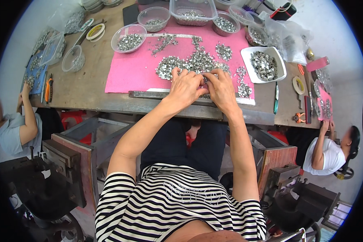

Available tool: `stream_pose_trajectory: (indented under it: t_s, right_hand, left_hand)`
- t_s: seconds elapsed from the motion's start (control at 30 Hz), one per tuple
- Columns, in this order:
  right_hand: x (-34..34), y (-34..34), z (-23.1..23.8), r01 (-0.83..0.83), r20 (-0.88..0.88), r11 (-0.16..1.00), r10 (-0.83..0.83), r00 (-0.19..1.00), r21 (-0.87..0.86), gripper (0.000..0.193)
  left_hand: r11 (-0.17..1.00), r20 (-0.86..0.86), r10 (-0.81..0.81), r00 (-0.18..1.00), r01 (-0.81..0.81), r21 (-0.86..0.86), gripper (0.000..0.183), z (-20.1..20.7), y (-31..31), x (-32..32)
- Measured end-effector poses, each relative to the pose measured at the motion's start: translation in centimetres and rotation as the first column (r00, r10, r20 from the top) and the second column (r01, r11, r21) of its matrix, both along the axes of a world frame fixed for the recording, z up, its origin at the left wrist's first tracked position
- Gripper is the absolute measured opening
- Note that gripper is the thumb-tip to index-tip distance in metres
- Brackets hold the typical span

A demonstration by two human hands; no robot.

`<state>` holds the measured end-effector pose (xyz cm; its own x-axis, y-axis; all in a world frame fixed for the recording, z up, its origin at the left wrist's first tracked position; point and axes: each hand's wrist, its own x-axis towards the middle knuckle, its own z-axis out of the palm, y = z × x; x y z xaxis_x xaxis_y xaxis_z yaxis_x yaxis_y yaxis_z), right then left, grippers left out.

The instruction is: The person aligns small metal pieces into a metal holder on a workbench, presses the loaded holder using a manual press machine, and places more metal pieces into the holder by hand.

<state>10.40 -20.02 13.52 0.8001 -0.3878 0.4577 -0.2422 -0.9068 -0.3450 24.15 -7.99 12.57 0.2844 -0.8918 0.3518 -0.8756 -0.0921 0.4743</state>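
My left hand [184, 87] and my right hand [222, 89] meet fingertip to fingertip at the near side of a pink mat [127, 74]. Both have curled, pinching fingers. Whatever they pinch is too small and covered to make out. Just beyond the fingers spreads a heap of small shiny metal pieces [201, 61], with a smaller pile [223, 51] off to its right. Under my wrists a long metal bar [149, 94] lies along the front edge of the table; my hands hide its middle.
Round plastic tubs [129, 50] and a clear rectangular box [193, 20] of metal pieces line the mat's far side. A white dish [284, 74] stands right. Tape rolls [96, 32] and orange-handled pliers [49, 88] lie left. Co-workers sit at both sides.
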Motion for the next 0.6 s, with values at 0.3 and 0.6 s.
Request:
stream_pose_trajectory:
  t_s: [0.3,0.6]
  right_hand:
    - [-2.6,-0.4,1.1,-0.125,-0.056,0.982,0.134,0.989,0.141,0.018]
    - [-2.4,-0.4,0.4,0.039,0.021,0.969,-0.046,0.999,0.242,0.013]
  left_hand:
    - [0.999,-0.016,-0.015,1.000,0.014,-0.043,0.007,0.0,1.7,2.1]
    - [0.984,0.048,0.060,0.997,-0.050,-0.173,0.008,0.3,1.5,2.3]
